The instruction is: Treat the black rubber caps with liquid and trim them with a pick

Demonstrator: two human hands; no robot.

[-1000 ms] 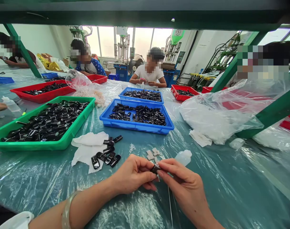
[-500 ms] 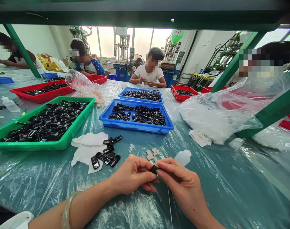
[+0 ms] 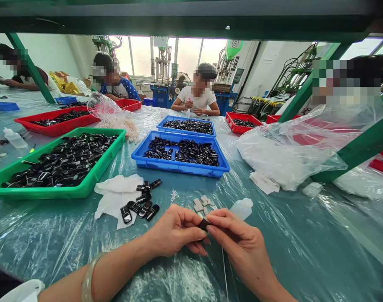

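My left hand [image 3: 174,230] and my right hand [image 3: 241,245] meet low in the middle, fingers pinched together on one small black plastic part [image 3: 204,224]. Most of that part is hidden by my fingertips. Just beyond my hands lie a few small grey pads [image 3: 201,203] and a small translucent bottle [image 3: 242,207] on its side. To the left, several black parts [image 3: 140,204] rest on and beside a white cloth [image 3: 115,195].
A green tray [image 3: 84,188] and two blue trays [image 3: 178,166] hold many black parts; red trays [image 3: 53,128] stand farther back. A bulky clear plastic bag [image 3: 288,155] lies at right by a green frame strut [image 3: 361,149]. Other people work across the plastic-covered table [image 3: 304,251].
My hands stay pinched on the black part with only slight finger shifts. The people across the table have moved a little.
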